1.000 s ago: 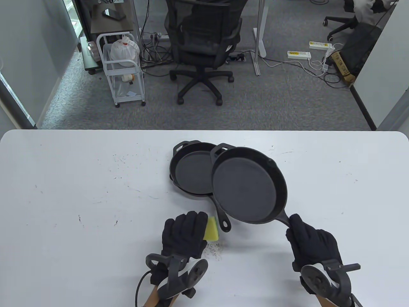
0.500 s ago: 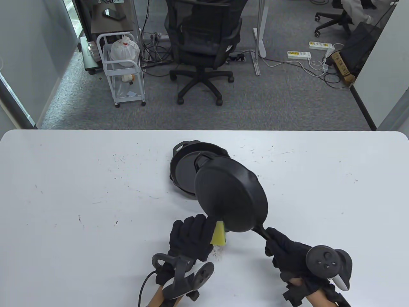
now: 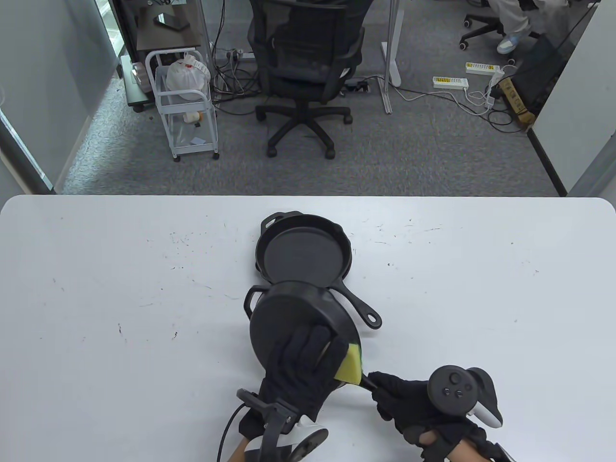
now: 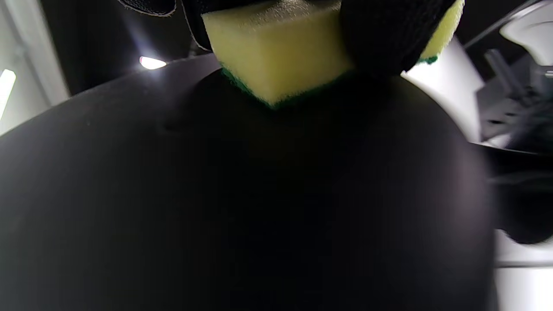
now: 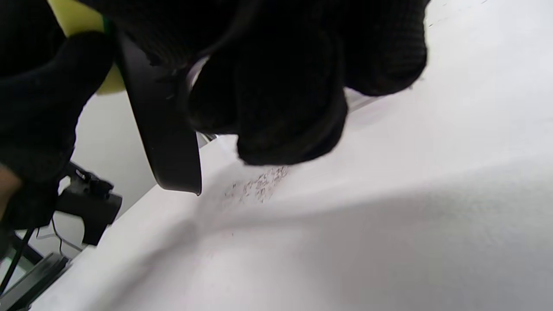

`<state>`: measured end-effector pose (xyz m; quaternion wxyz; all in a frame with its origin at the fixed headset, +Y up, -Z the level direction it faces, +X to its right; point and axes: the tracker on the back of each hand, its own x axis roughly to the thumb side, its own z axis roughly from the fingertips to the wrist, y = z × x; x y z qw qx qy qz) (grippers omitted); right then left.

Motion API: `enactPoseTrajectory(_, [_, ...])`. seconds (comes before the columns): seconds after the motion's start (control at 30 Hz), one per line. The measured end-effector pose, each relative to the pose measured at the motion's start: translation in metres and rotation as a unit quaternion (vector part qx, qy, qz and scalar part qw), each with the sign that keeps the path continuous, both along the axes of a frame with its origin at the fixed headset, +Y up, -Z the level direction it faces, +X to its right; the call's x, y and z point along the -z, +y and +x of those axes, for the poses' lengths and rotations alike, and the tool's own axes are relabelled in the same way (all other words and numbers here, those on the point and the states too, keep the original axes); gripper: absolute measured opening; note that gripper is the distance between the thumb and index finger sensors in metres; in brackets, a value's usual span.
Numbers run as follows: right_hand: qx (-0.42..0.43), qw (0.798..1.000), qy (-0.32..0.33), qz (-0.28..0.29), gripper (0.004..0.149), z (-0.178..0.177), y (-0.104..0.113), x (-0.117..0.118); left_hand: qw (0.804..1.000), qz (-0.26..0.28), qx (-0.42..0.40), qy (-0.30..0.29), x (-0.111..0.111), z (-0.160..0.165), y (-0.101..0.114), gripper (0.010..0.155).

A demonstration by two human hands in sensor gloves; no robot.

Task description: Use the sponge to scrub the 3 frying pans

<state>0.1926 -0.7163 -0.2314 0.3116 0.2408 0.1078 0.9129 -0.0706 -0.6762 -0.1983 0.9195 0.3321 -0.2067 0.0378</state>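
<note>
**A Pan Is Held Bottom-Up and a Sponge Is Pressed on It**

Black round iron frying pans are seen on the white counter [image 3: 96,288]. One black frying pan [image 3: 293,313] is turned over, so its flat bottom faces up. It is held near the front of the counter. Its long handle points toward the front right, and its small loop handle points toward the back left. So its long line runs from back left to front right.

Behind it, a stack of black frying pans [image 3: 303,252] lies open side up. Only the top pan can be seen well. A second rim seems to show under it, but the count of pans in the stack cannot be told for sure. The stack's long handle [image 3: 363,308] points to the front right, and its loop handle points to the back left. Nothing is seen inside the top pan.

One yellow sponge with a green scrub side [image 3: 350,365] is pressed on the bottom of the turned-over pan, close to the handle end. In the left wrist view the green side is seen touching the dark metal.

The left hand [image 3: 301,373] is laid over the sponge, and its grip is closed round it. The right hand [image 3: 409,402] is wrapped tight round the long handle of the turned-over pan.
</note>
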Motion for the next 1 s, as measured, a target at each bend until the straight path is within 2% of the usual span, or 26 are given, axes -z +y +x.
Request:
enactPoseTrajectory(0.13, [-0.015,0.999,0.029,-0.006,0.05,0.005,0.004,-0.002,0.995,-0.021,-0.031,0.09,0.015,-0.029,0.002,0.078])
enactPoseTrajectory(0.2, [-0.011,1.0,0.023,-0.002,0.05,0.013,0.008,-0.004,0.99,-0.04,-0.042,0.125,0.022,-0.042,-0.001,0.078])
enactPoseTrajectory(0.33, [0.031,0.999,-0.016,0.006,0.05,0.034,0.014,-0.004,0.984,-0.101,-0.057,0.137,0.031,-0.048,-0.01,0.081])
enactPoseTrajectory(0.4, [0.057,0.998,-0.035,0.003,0.05,0.042,0.015,-0.003,0.982,-0.13,-0.057,0.125,0.031,-0.042,-0.013,0.082])
enactPoseTrajectory(0.47, [0.088,0.995,-0.057,-0.006,0.05,0.046,0.013,-0.001,0.986,-0.133,-0.043,0.088,0.028,-0.03,-0.016,0.082])
enactPoseTrajectory(0.67, [0.065,0.996,-0.052,-0.013,0.05,0.03,0.004,0.002,0.998,-0.047,0.03,-0.032,0.004,0.013,-0.017,0.081])
enactPoseTrajectory(0.77, [0.034,0.999,-0.016,-0.014,0.05,0.017,0.001,0.0,0.999,-0.024,0.016,-0.045,-0.003,0.017,-0.009,0.08])
enactPoseTrajectory(0.9, [-0.007,0.999,0.03,-0.014,0.05,0.006,0.0,-0.004,0.999,-0.002,-0.004,0.049,0.004,-0.005,0.003,0.078])
enactPoseTrajectory(1.0, [-0.024,0.999,0.041,-0.007,0.051,0.011,0.003,-0.006,0.989,-0.033,-0.018,0.141,0.018,-0.032,0.002,0.078])
